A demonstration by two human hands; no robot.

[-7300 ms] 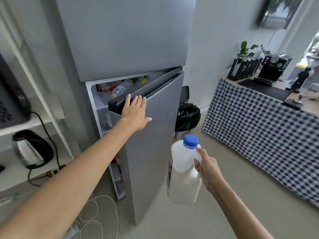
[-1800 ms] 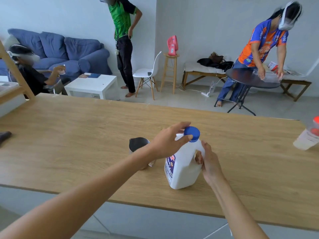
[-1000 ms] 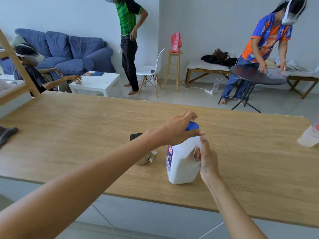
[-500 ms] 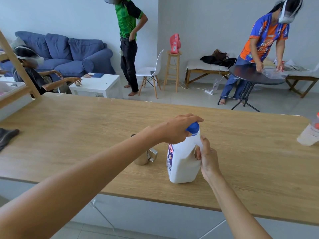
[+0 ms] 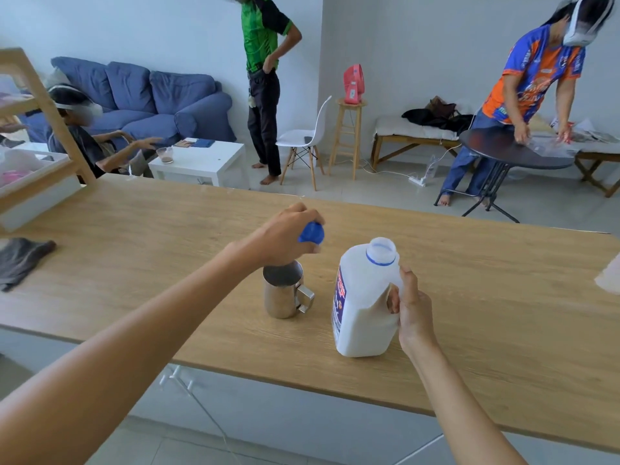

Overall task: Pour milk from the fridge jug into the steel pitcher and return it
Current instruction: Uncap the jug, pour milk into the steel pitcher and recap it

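Note:
A white plastic milk jug (image 5: 360, 307) stands upright on the wooden table (image 5: 167, 250), its neck uncovered. My right hand (image 5: 411, 312) grips the jug's handle on its right side. My left hand (image 5: 285, 238) holds the blue cap (image 5: 312, 233) in curled fingers, lifted off to the left of the jug and hovering above the steel pitcher (image 5: 285, 293). The pitcher stands just left of the jug, handle turned toward it, and looks empty inside.
A dark cloth (image 5: 20, 260) lies at the table's left edge below a wooden shelf frame (image 5: 43, 105). A pale container (image 5: 609, 280) shows at the right edge. Beyond the table are three people, a blue sofa (image 5: 151, 99), a white coffee table and a round black table.
My left hand has unscrewed the blue cap and carried it left off the jug, so the neck is now uncovered. The right hand still holds the handle.

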